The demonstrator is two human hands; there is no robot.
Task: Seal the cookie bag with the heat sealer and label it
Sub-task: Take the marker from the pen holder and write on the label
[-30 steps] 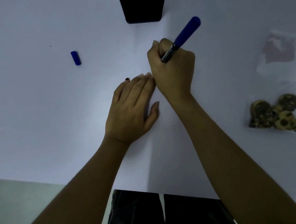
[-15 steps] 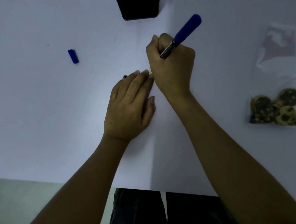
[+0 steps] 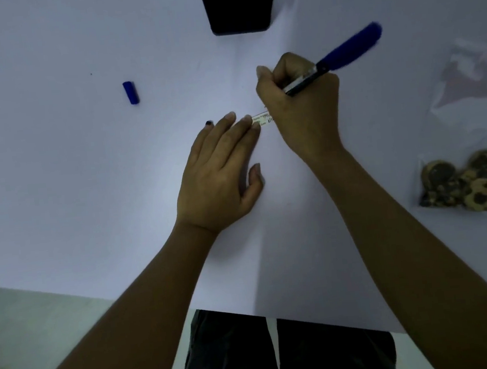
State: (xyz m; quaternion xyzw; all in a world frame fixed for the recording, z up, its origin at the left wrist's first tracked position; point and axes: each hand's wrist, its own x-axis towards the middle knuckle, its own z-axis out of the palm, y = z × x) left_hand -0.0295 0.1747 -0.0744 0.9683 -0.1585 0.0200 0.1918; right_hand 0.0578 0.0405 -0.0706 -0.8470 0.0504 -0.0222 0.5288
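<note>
My right hand (image 3: pixel 300 107) grips a blue marker (image 3: pixel 340 56) with its tip down on a small white label (image 3: pixel 262 119) at the middle of the white table (image 3: pixel 86 175). Dark writing shows on the label's visible strip. My left hand (image 3: pixel 220 174) lies flat beside it, fingertips pressing the label's left end. The clear cookie bag (image 3: pixel 467 145) lies at the right, with several chocolate-chip cookies (image 3: pixel 465 183) bunched at its near end.
The marker's blue cap (image 3: pixel 131 92) lies loose at the far left. A black device (image 3: pixel 238 3) stands at the table's far edge, centre. The table's near edge runs just in front of my body.
My right hand has shifted a little to the right along the label, uncovering a strip with writing. The marker's top has swung rightward. My left hand stays flat.
</note>
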